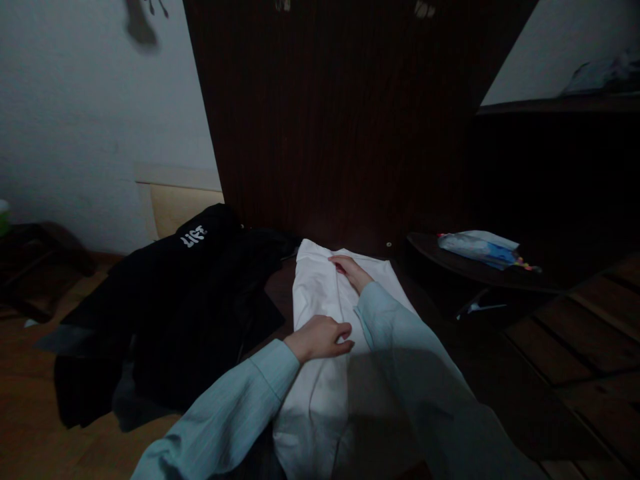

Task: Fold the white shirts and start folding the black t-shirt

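A white cloth garment [320,393], which looks like trousers, lies lengthwise in front of me, with a seam or fold line running down its middle. My left hand [317,337] rests on its near left part, fingers bent, with a gap showing between thumb and forefinger. Farther up, near the band at the far end, my right hand [353,272] has its fingertips and thumb closed at the fold of the cloth. The light is dim, and both forearms in pale blue-green sleeves cover part of the garment's right side.
Black clothing [190,293] with white lettering is heaped at left. A dark wooden panel [340,133] rises behind. On the right, a clear and blue plastic packet [480,248] lies on a rounded dark shelf [423,248]. Wooden slats [550,347] are at lower right, a dark stool [40,260] far left.
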Tool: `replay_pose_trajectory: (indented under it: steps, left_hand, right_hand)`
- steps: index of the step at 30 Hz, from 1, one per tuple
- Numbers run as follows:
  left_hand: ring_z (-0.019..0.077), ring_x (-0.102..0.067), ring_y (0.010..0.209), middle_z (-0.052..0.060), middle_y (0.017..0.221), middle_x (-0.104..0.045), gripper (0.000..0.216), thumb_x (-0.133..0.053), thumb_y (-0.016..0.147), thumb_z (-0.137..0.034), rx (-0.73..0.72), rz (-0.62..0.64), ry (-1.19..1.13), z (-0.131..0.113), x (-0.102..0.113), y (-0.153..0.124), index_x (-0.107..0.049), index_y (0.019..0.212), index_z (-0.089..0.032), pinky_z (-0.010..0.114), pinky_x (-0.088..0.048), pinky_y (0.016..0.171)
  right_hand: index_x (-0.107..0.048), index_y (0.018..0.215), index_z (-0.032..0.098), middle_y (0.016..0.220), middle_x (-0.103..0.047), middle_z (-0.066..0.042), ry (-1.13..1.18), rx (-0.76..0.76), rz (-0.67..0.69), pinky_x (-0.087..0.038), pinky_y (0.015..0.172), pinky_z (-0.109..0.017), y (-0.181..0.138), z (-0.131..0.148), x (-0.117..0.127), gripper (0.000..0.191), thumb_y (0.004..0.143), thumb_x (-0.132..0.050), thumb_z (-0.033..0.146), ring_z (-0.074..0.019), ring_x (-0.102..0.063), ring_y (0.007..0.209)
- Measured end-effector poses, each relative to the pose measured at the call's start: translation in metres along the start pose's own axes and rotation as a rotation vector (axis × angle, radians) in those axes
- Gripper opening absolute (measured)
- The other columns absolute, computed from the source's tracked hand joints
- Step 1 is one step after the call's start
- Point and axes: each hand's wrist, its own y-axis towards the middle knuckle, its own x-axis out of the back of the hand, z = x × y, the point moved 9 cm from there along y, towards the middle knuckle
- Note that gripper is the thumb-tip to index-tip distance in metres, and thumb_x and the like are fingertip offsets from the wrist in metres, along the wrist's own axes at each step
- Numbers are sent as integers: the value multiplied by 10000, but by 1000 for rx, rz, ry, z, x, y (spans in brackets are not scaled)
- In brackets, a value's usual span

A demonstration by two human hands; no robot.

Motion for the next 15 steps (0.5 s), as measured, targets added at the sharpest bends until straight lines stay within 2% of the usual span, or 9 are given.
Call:
replay_pose_trajectory:
  steps: [4,7,10,15]
  left_hand:
    - [233,-609,720,72,714,-639,351,-407,796,-509,124,26,63,4,4,-1,-553,858,-196,295,-414,636]
    - [213,-593,733,60,750,-626,192,-485,755,-362,237,-17,4,12,19,-9,-537,843,-199,277,-400,631]
    - [148,-543,645,-3,675,-571,71,-496,688,-216,299,-142,-186,25,49,-28,-507,757,-203,227,-358,574]
    - [94,-427,535,-53,600,-477,91,-442,639,-169,366,-378,-461,59,105,-76,-475,722,-188,197,-317,521]
  right_hand:
    - [-533,577,168,527,-533,32,20,-9,-2,-367,524,-217,2,6,-8,84,562,-589,229,-106,-483,546]
    - [-498,545,173,464,-475,44,41,-12,-12,-329,474,-223,5,22,-16,88,578,-571,210,-94,-427,467]
    - [-508,567,175,480,-484,45,75,16,22,-336,486,-216,8,47,-32,77,610,-561,211,-87,-431,474]
    - [-554,663,182,624,-570,32,175,97,188,-400,624,-207,7,84,-83,92,678,-559,272,-91,-515,626]
